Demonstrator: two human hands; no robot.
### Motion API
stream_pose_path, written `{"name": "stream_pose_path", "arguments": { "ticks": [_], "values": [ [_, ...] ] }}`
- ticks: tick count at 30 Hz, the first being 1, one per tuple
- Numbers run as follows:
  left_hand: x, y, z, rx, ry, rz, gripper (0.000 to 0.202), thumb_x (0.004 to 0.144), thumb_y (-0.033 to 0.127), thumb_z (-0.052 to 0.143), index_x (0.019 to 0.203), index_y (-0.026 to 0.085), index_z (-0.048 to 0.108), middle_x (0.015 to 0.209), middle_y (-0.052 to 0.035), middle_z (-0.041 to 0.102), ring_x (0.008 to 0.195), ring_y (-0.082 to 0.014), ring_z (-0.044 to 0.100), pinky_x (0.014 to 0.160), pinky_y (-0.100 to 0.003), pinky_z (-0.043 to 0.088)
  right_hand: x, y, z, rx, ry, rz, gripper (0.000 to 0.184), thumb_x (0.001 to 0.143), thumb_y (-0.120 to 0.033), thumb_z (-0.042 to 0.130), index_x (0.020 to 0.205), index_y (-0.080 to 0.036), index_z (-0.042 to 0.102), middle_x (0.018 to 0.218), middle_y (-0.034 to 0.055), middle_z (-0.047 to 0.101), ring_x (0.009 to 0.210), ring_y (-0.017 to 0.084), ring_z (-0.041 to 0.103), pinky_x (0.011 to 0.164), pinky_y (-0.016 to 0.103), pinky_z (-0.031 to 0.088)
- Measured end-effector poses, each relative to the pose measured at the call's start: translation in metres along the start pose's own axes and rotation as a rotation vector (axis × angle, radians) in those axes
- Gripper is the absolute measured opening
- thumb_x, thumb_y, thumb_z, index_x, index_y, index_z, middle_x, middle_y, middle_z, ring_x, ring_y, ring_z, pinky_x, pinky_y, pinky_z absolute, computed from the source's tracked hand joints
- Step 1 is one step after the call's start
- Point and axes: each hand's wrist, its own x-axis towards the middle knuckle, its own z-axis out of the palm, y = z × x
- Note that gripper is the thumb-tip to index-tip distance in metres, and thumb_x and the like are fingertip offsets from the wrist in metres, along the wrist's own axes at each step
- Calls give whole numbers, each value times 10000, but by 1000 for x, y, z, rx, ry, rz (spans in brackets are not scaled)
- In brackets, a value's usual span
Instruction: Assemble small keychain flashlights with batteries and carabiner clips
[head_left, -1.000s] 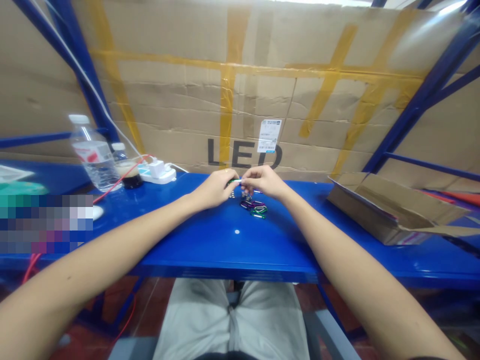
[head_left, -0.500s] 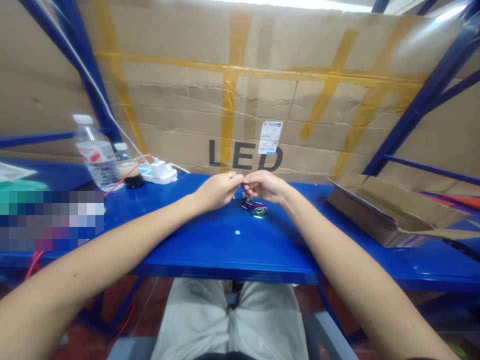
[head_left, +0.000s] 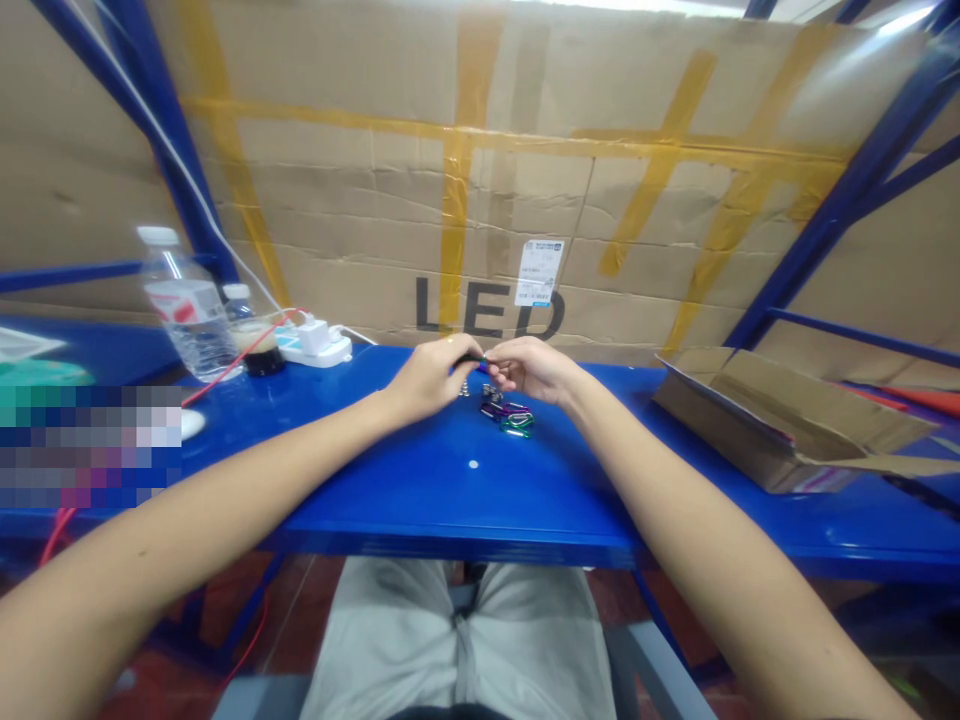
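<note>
At centre frame, the left hand (head_left: 431,378) and right hand (head_left: 532,368) meet, fingers pinching what seems a small clip (head_left: 474,360) just above the coloured clips (head_left: 510,415) on the blue tabletop (head_left: 420,480); a loose pinch could drop it among them.

The blue bench (head_left: 420,500) carried coloured clips (head_left: 510,415) at its middle, a water bottle (head_left: 189,312), a dark jar (head_left: 256,345) and a white power strip (head_left: 316,346) far left, an open cardboard box (head_left: 780,425) right.

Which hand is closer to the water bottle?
Left. The left hand, pinching a small clip, sits apart from the water bottle; the right hand, on the same clip, is farther.
</note>
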Motion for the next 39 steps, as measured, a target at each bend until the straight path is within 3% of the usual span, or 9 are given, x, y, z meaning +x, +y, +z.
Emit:
{"name": "stream_pose_path", "arguments": {
  "ticks": [6,14,18,21,28,39],
  "values": [
    [4,6,-5,-56,85,-140,76,869,170,620,945,179,620,913,-37,702,825,-160,630,761,-284,475,-2,-2,1,-8,-9,-88,132,679,-178,763,697,-105,654,628,27,614,540,81,516,481,204,399],
    [4,4,-5,40,-34,-117,223,969,215,454,987,151,667,967,-88,730,893,-200,663,818,-330,486,2,4,-2,-148,16,-166,166,690,-205,786,682,-119,644,634,33,644,523,87,551,483,216,435],
    [7,0,-4,150,-116,-96,260,963,201,455,882,154,697,868,-85,727,819,-205,656,778,-338,484,4,8,-1,-335,54,-274,176,711,-249,785,708,-121,663,627,43,668,524,113,587,484,232,463],
    [6,-3,-3,161,-116,-70,235,961,191,471,895,149,693,873,-89,722,835,-211,653,784,-346,490,6,12,-2,-372,65,-305,185,711,-264,787,712,-124,667,614,42,668,511,118,585,473,236,462],
    [1,-6,2,108,-43,1,149,926,133,528,952,143,674,914,-86,706,882,-207,642,835,-358,503,8,15,-2,-171,21,-173,121,703,-174,730,642,-117,642,581,48,640,487,103,555,465,227,433],
    [2,-4,0,48,63,100,95,937,174,556,943,163,650,891,-63,674,883,-191,617,829,-353,500,2,8,3,44,-29,-57,138,710,-144,712,633,-106,604,568,28,582,489,79,482,442,203,356]
  ]
}}
